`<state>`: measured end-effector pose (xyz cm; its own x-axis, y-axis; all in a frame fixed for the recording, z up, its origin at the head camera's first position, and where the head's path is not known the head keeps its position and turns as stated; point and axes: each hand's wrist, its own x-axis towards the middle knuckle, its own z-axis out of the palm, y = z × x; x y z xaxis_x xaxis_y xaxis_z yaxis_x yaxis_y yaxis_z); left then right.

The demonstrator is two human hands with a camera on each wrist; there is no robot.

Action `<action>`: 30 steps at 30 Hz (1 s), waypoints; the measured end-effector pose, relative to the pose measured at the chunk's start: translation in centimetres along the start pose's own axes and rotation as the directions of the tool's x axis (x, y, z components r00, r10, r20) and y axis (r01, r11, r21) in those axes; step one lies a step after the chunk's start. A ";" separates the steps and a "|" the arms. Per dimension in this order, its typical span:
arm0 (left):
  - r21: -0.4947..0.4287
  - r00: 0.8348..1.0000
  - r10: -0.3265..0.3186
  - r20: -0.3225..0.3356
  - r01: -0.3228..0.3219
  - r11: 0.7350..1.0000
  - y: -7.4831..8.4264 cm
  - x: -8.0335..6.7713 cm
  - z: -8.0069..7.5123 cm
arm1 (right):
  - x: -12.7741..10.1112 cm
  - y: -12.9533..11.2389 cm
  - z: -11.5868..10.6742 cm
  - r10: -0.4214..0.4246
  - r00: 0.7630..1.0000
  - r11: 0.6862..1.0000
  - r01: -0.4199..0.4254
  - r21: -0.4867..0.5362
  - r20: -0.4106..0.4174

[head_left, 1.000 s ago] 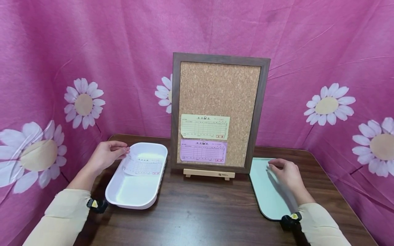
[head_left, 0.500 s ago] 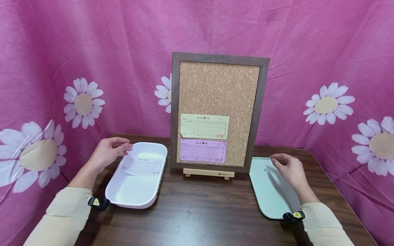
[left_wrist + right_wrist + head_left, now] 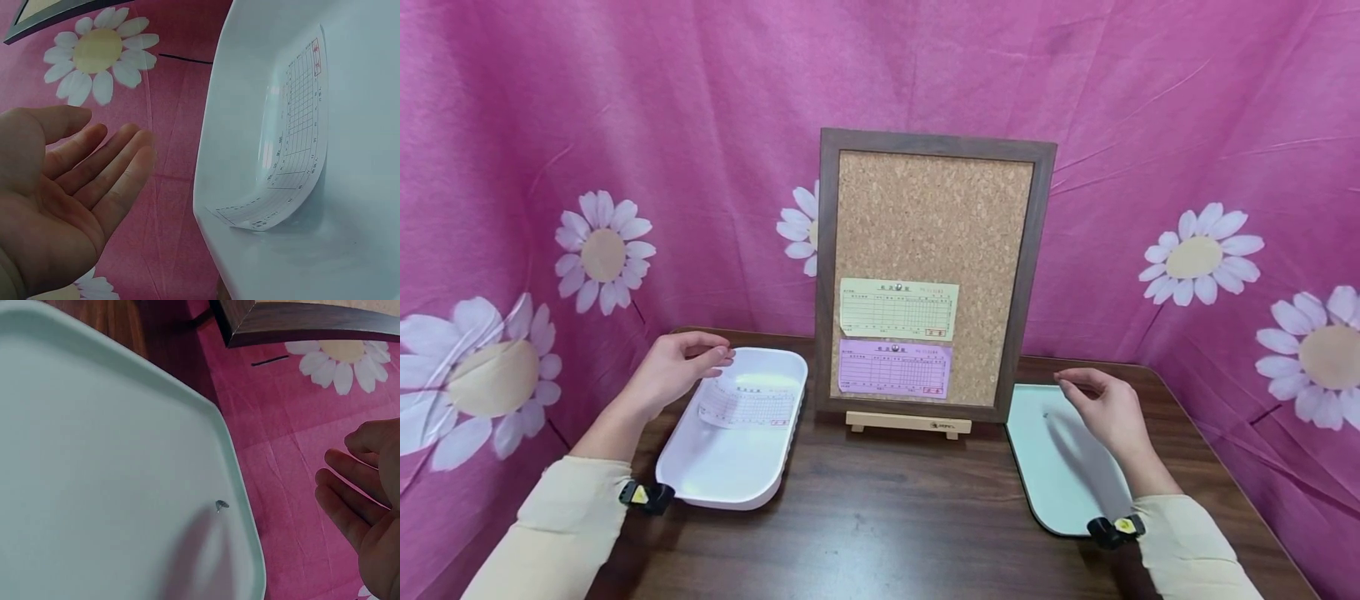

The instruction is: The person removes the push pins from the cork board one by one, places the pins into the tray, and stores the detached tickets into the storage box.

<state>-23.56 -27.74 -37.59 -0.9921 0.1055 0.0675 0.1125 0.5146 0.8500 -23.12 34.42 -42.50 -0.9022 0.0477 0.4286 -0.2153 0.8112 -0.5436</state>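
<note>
Left hand (image 3: 670, 372): near rim of glossy, round-cornered white tray (image 3: 722, 471); loose-fingered, gripping nothing.
Slip (image 3: 306, 144): inside white tray; thin paper, gridded, curled at one end.
Right hand (image 3: 1108, 414): above mint tray (image 3: 1045, 475); relaxed, narrow between thumb and forefinger, apparently holding nothing.
Tack (image 3: 222, 504): on smooth mint tray; metallic, flared-headed.
Corkboard (image 3: 936, 217): granular, dark-framed; bearing green slip (image 3: 898, 311) above purple slip (image 3: 892, 372).

Hand (image 3: 65, 209) near curved paper (image 3: 306, 134) in tray (image 3: 362, 187)

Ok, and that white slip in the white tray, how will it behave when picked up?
The white slip is probably floppy, since it bends in a curve inside the white tray. It looks thin, like paper, so it's likely very light. With one end already curling up, it may flex or sway when lifted.
</note>
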 end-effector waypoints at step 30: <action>-0.101 0.999 0.049 0.001 -0.048 0.994 1.1 0.7 2.2 | 0.5 -3.4 0.5 -0.019 0.999 0.991 0.025 0.134 -0.048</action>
<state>-24.04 -25.23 -37.70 -0.9854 0.1311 0.1085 0.1543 0.4201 0.8942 -23.02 31.38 -40.81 -0.8790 0.0601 0.4730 -0.2862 0.7269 -0.6242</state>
